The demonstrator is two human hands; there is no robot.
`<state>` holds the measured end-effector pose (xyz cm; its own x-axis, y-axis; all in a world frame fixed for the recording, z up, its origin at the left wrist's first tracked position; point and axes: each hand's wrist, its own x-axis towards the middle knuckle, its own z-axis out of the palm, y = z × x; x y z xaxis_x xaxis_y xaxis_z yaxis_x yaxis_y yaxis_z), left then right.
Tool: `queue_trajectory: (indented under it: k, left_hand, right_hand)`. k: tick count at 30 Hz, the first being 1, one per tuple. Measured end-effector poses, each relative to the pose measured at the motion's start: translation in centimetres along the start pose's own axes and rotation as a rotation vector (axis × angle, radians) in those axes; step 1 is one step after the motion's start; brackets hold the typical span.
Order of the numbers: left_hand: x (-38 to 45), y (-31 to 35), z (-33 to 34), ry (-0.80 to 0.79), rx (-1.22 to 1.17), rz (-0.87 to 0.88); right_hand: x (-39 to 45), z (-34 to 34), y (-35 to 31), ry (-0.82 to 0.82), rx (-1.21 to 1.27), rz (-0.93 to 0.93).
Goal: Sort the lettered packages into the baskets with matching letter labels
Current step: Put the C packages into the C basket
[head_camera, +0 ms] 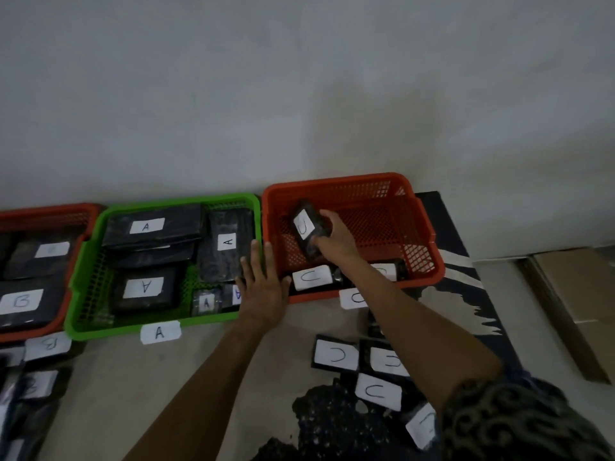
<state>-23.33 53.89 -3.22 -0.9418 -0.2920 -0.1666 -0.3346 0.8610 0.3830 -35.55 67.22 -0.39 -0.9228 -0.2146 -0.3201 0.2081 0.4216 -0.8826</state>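
My right hand [336,239] holds a black package labelled C [307,227] inside the orange C basket [429,234]. Two more C packages [312,277] lie at that basket's near wall, and a C label [354,298] sits on its front. My left hand [263,281] lies flat and open, fingers spread, across the right rim of the green A basket [86,284], which holds several black A packages [146,287]. At the far left, an orange B basket [71,214] contains B packages [21,302]. Several loose C packages [336,356] lie on the floor under my right arm.
A pale wall rises right behind the baskets. Loose B packages [36,384] lie at the lower left. A dark patterned mat [466,294] runs under the C basket, and flattened cardboard [572,294] lies at the right.
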Motion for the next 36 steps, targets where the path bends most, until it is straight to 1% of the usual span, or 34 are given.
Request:
queue_trajectory:
  k: [1,3,4,5,8,11,13,14,15,17,18,21,23,24,25,27,30,32,34,36]
  left_hand:
    - [-0.1,0.0,0.0,-0.003,-0.002,0.003]
    - [-0.2,0.1,0.2,-0.002,-0.001,0.010]
    - [-0.2,0.1,0.2,0.002,0.003,0.015]
    - [-0.2,0.0,0.3,0.007,0.009,0.020]
    - [-0.2,0.1,0.4,0.013,0.016,0.029]
    - [-0.3,0.1,0.3,0.016,0.016,0.031]
    - [-0.3,0.2,0.3,0.017,0.014,0.034]
    - [-0.3,0.2,0.2,0.016,0.010,0.035]
    - [-0.3,0.2,0.2,0.013,0.005,0.033]
    - [-0.2,0.2,0.1,0.006,0.005,0.022]
    - [-0.2,0.2,0.1,0.005,0.008,0.018]
    - [-0.3,0.3,-0.1,0.001,0.019,0.009]
    - [-0.3,0.3,-0.3,-0.016,0.011,0.011]
    - [-0.3,0.3,-0.4,-0.027,-0.003,0.013]
    - [-0.3,0.3,-0.5,-0.039,-0.019,0.015]
    - [-0.3,0.3,-0.7,-0.057,-0.018,0.011]
    - [-0.6,0.5,-0.8,-0.048,0.090,0.013]
    - [-1.3,0.7,-0.7,-0.007,0.136,0.066]
    - [-2.5,0.8,-0.4,0.055,0.180,0.168]
    - [-3.8,0.8,0.1,0.060,0.231,0.277]
  right_hand:
    - [0.4,0.8,0.3,-0.022,-0.094,-0.008]
    - [0.9,2.3,1.3,-0.061,-0.365,-0.027]
    - [1.0,2.8,1.7,-0.061,-0.505,-0.041]
    - [1.1,3.1,2.0,-0.050,-0.590,-0.052]
    - [1.2,3.1,1.9,-0.067,-0.637,-0.076]
    - [1.3,1.7,1.7,-0.186,-0.717,-0.115]
    - [1.1,0.2,1.1,-0.281,-0.808,-0.124]
    - [0.8,-0.4,0.8,-0.303,-0.854,-0.140]
    - [0.4,-0.9,0.6,-0.299,-0.866,-0.163]
    - [-1.1,-1.6,0.5,-0.240,-0.790,-0.234]
    - [-2.2,-1.8,0.6,-0.203,-0.753,-0.300]
    - [-6.6,-2.3,2.0,-0.126,-0.731,-0.575]
    - [-9.6,-2.7,3.4,-0.116,-0.740,-0.682]
    - [-10.9,-3.0,4.2,-0.133,-0.753,-0.692]
    - [-11.9,-3.4,5.0,-0.170,-0.763,-0.657]
    - [-13.5,-4.0,6.8,-0.278,-0.799,-0.512]
    - [-15.1,-4.1,9.6,-0.416,-0.966,-0.347]
    - [-15.9,-3.6,11.1,-0.406,-1.041,-0.322]
    - [-16.3,-3.0,12.1,-0.331,-1.040,-0.322]
    - [-16.3,-2.6,12.4,-0.274,-1.008,-0.325]
